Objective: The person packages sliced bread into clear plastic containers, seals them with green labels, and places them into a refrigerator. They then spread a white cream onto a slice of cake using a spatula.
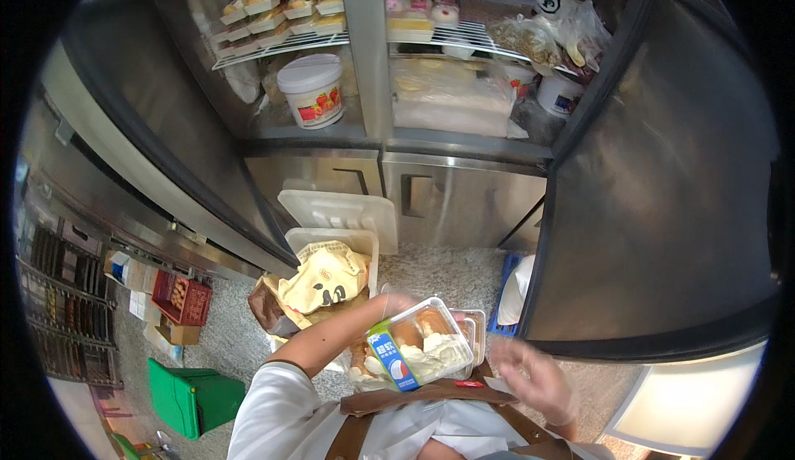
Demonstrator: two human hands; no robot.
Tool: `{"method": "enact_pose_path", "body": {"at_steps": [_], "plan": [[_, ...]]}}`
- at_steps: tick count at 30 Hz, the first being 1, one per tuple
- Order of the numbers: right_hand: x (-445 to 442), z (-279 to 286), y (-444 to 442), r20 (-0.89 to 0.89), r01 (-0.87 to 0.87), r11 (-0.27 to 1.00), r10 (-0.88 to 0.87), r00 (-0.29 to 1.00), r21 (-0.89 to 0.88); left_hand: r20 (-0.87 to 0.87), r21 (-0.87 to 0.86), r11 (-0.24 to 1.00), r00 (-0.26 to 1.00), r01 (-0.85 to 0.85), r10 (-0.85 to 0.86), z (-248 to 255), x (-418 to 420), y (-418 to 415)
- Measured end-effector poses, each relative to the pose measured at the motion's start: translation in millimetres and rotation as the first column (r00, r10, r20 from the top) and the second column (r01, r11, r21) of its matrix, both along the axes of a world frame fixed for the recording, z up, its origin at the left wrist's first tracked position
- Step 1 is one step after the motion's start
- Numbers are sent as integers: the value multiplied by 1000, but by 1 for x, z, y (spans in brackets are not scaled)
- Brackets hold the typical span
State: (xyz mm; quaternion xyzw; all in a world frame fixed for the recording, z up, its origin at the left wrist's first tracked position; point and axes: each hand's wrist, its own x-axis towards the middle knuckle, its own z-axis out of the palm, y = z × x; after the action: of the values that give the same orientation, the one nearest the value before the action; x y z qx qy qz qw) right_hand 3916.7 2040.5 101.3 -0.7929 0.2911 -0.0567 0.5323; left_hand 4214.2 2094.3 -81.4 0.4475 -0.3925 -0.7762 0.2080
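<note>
My left hand (400, 303) reaches around the far side of several clear plastic packs and holds them against my brown apron (372, 401). The top pack (428, 343) is tilted, bears a green and blue label with writing, and shows brown cake pieces and white cream. Another clear pack (477, 336) pokes out behind it on the right. The packs hide most of my left fingers. My right hand (534, 376), blurred, is to the right of the packs with its fingers apart and nothing visible in it.
Ahead is an open steel refrigerator with boxed pastries (298, 10) on a wire shelf (286, 49), a white tub (312, 90) and a bagged block (450, 96). Its open door (652, 199) flanks me. Below are an open bin (372, 242) with a sack (326, 273), a blue crate (504, 292) and a green bin (192, 398).
</note>
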Motion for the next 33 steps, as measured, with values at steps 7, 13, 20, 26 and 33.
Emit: {"method": "enact_pose_path", "body": {"at_steps": [7, 13, 20, 26, 33], "plan": [[92, -43, -28, -39, -412, 881, 415, 909, -231, 12, 5, 999, 999, 36, -36, 3, 4, -6], [112, -51, -21, 7, -319, 945, 319, 948, 78, -4, 32, 999, 1000, -20, 21, 0, 23, 4], [121, -61, -15, 141, -153, 935, 113, 984, 318, -45, 43, 998, 998, -39, 41, 1, 30, 6], [117, -16, -79, 315, 14, 808, -246, 917, 589, -64, 34, 999, 998, -26, 28, 3, 36, 0], [132, 21, -220, 640, 131, 808, -544, 542, 575, -78, 27, 1000, 997, -12, 14, -4, 53, -36]]}}
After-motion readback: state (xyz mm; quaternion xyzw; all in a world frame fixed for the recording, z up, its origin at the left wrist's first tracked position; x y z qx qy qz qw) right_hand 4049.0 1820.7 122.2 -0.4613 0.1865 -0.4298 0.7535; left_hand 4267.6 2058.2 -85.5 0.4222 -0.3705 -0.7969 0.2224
